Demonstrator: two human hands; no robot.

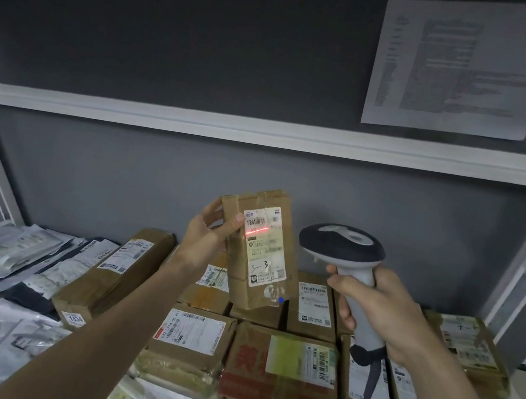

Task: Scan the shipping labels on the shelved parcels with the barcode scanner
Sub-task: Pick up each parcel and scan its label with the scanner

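My left hand (206, 237) holds a small brown cardboard parcel (262, 288) upright above the shelf, gripping its left edge. The white shipping label (265, 245) on the parcel faces me, and a red scan line crosses it just below the barcode. My right hand (381, 311) grips the handle of a grey and black barcode scanner (343, 244) just right of the parcel, its head level with the label. The scanner's cable (367, 396) hangs down from the handle.
Many labelled cardboard parcels (280, 369) lie packed on the shelf below my hands, with a long box (113, 276) to the left. Plastic mailer bags (2, 266) cover the left side. A white shelf beam (264, 133) runs overhead; a printed sheet (469, 66) hangs upper right.
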